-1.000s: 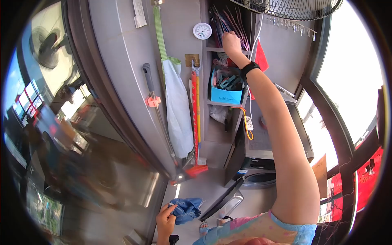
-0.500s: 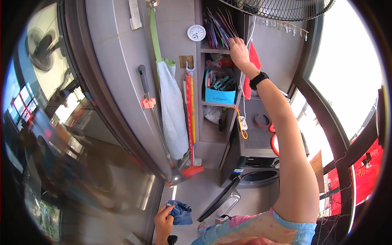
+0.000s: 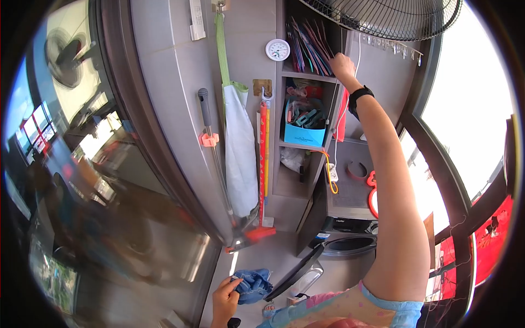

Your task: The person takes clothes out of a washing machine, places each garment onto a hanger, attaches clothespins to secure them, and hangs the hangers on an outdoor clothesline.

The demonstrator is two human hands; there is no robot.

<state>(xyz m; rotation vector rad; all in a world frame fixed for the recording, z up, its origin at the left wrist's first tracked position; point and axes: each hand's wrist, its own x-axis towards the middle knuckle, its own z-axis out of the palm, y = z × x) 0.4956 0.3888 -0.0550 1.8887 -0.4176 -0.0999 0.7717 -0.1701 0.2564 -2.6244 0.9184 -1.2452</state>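
Note:
My left hand [image 3: 226,298] is closed around a bunched pair of denim shorts [image 3: 252,285] low in the view, above the floor. High up, my right hand [image 3: 343,65] reaches into the top compartment of a grey shelf unit [image 3: 309,144]. A bundle of thin, flat coloured hangers [image 3: 311,48] stands there on a slant. The right fingers curl at the end of the rightmost hanger, their tips partly hidden. Beneath that compartment, a blue box [image 3: 304,135] holds clips or pegs.
A washing machine [image 3: 350,223] with its round door [image 3: 295,273] hanging open stands below right. A fan cage [image 3: 385,19] juts in overhead. A pale apron [image 3: 240,153], a mop handle [image 3: 205,109] and a red pole [image 3: 263,158] hang on the left wall. Glass doors line the left.
The view has shifted a little, so the shelf sits lower and further right. My right hand has drawn to the right edge of the hangers. The denim shorts hang more spread out.

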